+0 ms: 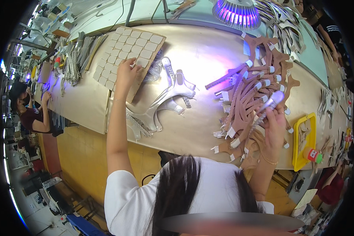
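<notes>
My left hand (pixel 128 73) is over the board (pixel 133 93), which carries rows of pale rounded-square pieces (pixel 122 55). Its fingers are bent together at the right-hand rows; what lies between the fingertips is hidden. On the right, my right hand (pixel 274 125) grips a silver shoe strap (pixel 272 101) with its rounded, shiny end pointing up. Beneath that hand spreads a heap of brown shoe straps (pixel 242 104) with white-tipped ends. Between my hands lie several silver shoe uppers (pixel 172 92), partly overlapping.
A lamp (pixel 236 15) glows violet at the table's far edge. Bundled straps (pixel 71 63) lie far left. A yellow tray (pixel 313 129) and a green-capped bottle (pixel 312 155) are at right. Another person (pixel 31 108) works at the table's left end.
</notes>
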Action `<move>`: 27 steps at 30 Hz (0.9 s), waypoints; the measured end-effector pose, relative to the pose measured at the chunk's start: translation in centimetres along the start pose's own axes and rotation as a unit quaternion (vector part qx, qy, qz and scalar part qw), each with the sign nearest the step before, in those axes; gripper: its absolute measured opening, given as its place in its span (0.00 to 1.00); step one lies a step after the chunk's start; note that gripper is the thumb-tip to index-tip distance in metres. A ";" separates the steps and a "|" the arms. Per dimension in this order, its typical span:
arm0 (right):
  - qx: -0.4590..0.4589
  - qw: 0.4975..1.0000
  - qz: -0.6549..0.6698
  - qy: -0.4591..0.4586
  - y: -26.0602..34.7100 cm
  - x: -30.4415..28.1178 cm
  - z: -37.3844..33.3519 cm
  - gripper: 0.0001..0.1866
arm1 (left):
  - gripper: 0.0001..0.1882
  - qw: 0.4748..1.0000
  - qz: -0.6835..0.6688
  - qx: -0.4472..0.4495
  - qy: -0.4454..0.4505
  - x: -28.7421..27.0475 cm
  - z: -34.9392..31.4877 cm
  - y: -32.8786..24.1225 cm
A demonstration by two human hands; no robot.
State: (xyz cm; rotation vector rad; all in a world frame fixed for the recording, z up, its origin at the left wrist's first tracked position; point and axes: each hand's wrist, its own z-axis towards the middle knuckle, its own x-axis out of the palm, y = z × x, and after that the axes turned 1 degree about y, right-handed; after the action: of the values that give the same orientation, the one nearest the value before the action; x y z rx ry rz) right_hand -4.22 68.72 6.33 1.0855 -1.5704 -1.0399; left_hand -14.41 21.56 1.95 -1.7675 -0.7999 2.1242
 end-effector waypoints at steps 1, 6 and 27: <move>0.000 0.998 0.059 0.015 0.5 -0.5 -0.6 0.16 | 0.19 1.000 0.015 0.007 0.001 0.4 0.5 0.4; 0.004 0.990 0.138 -0.024 2.5 -3.9 -2.9 0.16 | 0.21 0.999 0.022 -0.023 0.044 2.0 2.7 3.4; -0.178 0.975 0.053 -0.122 15.8 -10.4 -14.4 0.18 | 0.07 0.891 -0.377 -0.171 0.188 -1.3 3.1 5.0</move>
State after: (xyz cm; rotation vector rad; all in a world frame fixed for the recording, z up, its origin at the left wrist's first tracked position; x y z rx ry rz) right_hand 8.91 80.82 22.07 0.6419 -1.5357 -1.3586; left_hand -16.38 16.05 0.48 -1.5573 -1.4980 1.1455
